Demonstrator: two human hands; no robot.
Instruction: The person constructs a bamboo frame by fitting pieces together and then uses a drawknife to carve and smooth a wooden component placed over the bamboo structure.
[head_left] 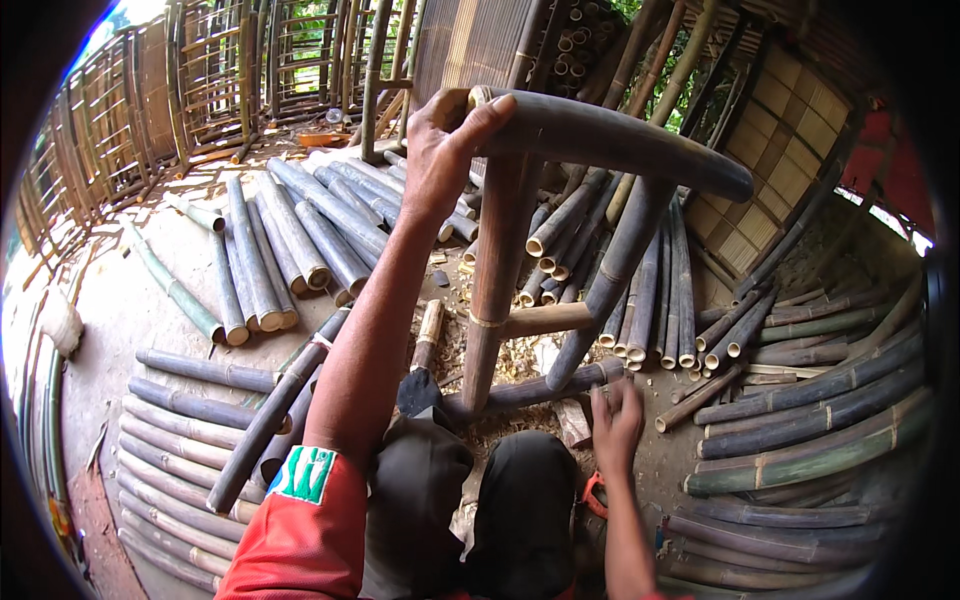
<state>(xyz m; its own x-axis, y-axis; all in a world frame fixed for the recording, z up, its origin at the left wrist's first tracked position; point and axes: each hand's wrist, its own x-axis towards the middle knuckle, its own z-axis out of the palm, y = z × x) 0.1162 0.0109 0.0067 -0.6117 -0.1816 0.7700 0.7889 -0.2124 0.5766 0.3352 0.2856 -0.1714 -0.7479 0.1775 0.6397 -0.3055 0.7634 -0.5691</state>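
My left hand (pixel 450 140) is wrapped round the upper left corner of a dark bamboo frame (pixel 625 140), thumb over the end of its thick top rail. Two legs run down from that rail, with a short crossbar (pixel 545 320) between them. Their lower ends meet a dark bamboo pole (pixel 540 390) lying low in front of my knees. Close to that pole's right end is my right hand (pixel 617 420), its fingers bent and smeared by motion; whether they touch anything is unclear. An orange handle (pixel 596 495) lies beside my right wrist.
Cut bamboo poles (pixel 300 240) lie in rows ahead. More are stacked at left (pixel 180 450) and right (pixel 820 410). A loose dark pole (pixel 275 415) slants beside my left arm. Wood shavings (pixel 515 425) cover the ground between my knees. Bamboo racks (pixel 210 80) stand behind.
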